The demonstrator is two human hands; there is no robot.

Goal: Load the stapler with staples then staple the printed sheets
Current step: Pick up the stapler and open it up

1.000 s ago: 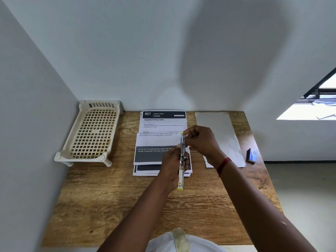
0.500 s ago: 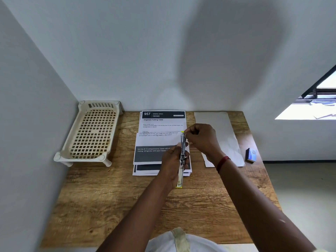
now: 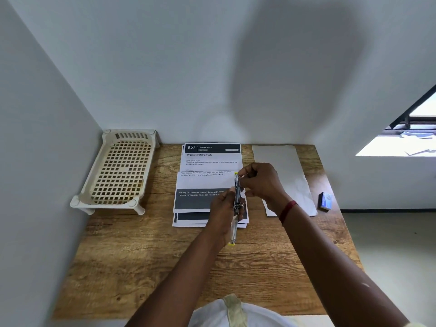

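A slim metal stapler (image 3: 236,201) with yellow-tipped ends is held above the table, pointing away from me. My left hand (image 3: 224,212) grips its middle from the left. My right hand (image 3: 262,182) pinches at its far end, fingers closed on a thin strip that looks like staples. Under both hands lies a stack of printed sheets (image 3: 203,182) with dark bands and the heading "957 Dining Area". A small blue staple box (image 3: 325,201) rests near the table's right edge.
A cream perforated plastic tray (image 3: 118,171) stands on legs at the back left of the wooden table (image 3: 141,256). A blank grey sheet (image 3: 283,171) lies right of the printed stack. White walls close in behind and on the left.
My right hand has shifted slightly toward the stapler's far tip. The left hand and stapler stay almost where they were.
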